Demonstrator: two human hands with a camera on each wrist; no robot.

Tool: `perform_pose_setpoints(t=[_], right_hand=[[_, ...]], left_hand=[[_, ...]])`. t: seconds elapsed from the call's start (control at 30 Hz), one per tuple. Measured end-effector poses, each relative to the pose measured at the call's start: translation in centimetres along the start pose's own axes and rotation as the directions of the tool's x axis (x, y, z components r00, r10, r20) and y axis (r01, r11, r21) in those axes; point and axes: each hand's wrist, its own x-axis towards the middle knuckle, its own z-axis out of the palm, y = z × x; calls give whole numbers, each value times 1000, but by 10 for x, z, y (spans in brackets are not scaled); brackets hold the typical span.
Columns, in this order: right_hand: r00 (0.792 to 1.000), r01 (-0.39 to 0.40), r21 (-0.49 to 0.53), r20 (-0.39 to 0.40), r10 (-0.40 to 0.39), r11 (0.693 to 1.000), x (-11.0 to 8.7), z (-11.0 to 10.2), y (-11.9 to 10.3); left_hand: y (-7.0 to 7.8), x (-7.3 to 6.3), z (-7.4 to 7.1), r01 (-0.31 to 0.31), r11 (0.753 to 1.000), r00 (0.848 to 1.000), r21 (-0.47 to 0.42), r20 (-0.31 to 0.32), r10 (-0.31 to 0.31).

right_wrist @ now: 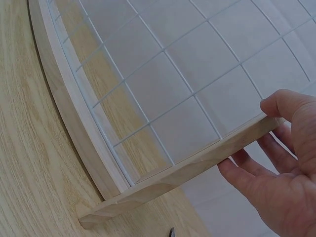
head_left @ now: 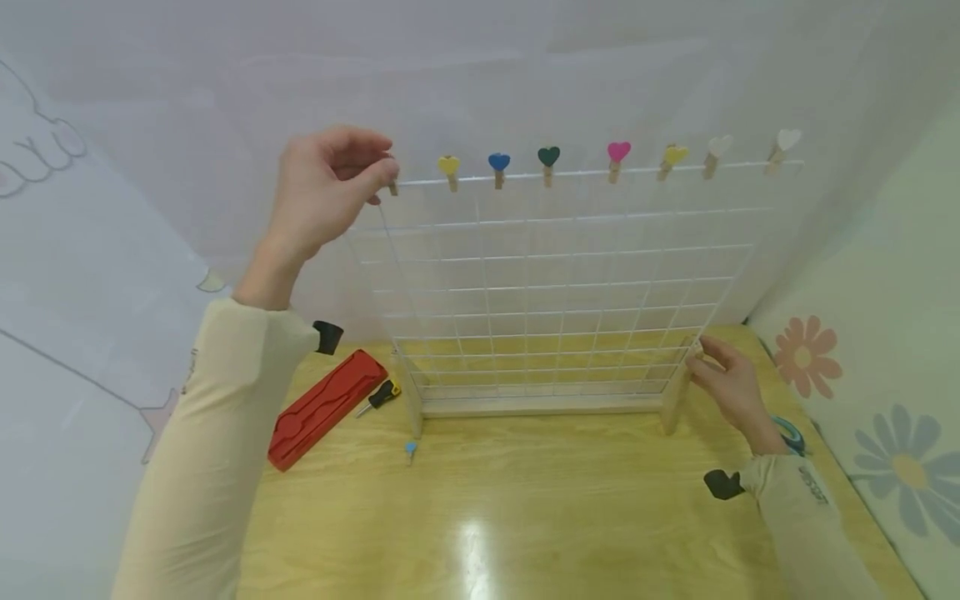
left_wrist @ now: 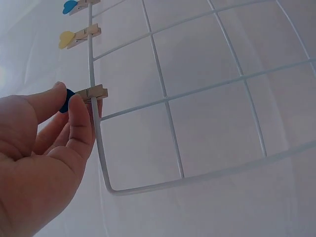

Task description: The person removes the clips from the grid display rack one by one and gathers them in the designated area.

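Observation:
A white wire grid (left_wrist: 167, 98) stands upright in a wooden frame on the table. At its top left corner my left hand (head_left: 322, 187) pinches a small wooden clothespin (left_wrist: 94, 93) by its dark blue heart, with the pin's jaws across the top wire. Beside it along that wire, several more heart clothespins are clipped, among them a yellow one (head_left: 448, 167), a green one (head_left: 549, 158) and a pink one (head_left: 618, 155). Low on the right, my right hand (head_left: 731, 387) grips the frame's wooden side post (right_wrist: 207, 158) between thumb and fingers.
Left of the frame lies a red plastic tray (head_left: 330, 408), with a black and yellow screwdriver (head_left: 384, 393) beside it. A light blue heart clothespin (head_left: 410, 451) lies on the table (head_left: 555, 500) in front. Something teal and ring-shaped (head_left: 789, 433) is partly hidden behind the right wrist.

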Motion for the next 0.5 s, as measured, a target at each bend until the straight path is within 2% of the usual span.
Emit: perform_pose_setpoints(t=[0.1, 0.3, 0.5], right_hand=[[1000, 7, 11, 0, -7, 1000, 2, 1, -2], [1000, 9, 6, 4, -9, 1000, 3, 1, -1], [1000, 20, 8, 4, -20, 1000, 3, 1, 1]], left_hand=[[2, 0, -1, 18, 1000, 1000, 20, -14, -18], [5, 0, -5, 13, 985, 1000, 174, -25, -9], [4, 1, -4, -14, 983, 1000, 182, -12, 17]])
